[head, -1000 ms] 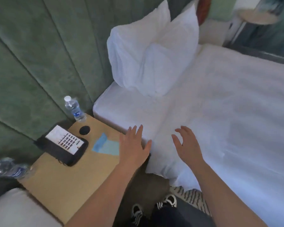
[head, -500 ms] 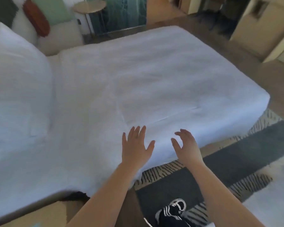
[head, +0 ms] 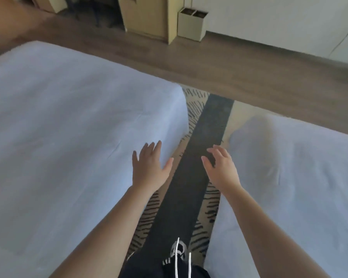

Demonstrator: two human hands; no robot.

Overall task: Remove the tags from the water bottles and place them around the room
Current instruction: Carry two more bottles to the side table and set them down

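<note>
Wide white-sheeted bed point(head: 68, 127) far left. Left hand point(head: 148, 167) over its near edge, fingers spread, holding nothing. Dark grey rug strip w/ striped border point(head: 199, 157) runs fwd btwn hands. Right hand point(head: 221, 167) loose, half-curled, empty. Second white bed point(head: 289, 187) right. No water bottles or tags in view, so direction from either hand can't be told; neither hand nearer.

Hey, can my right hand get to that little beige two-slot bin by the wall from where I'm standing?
Probably not from here. The right hand hangs open over the dark rug strip between the two beds, while the bin stands far across the wood floor. The path looks free, so walk over first.
</note>
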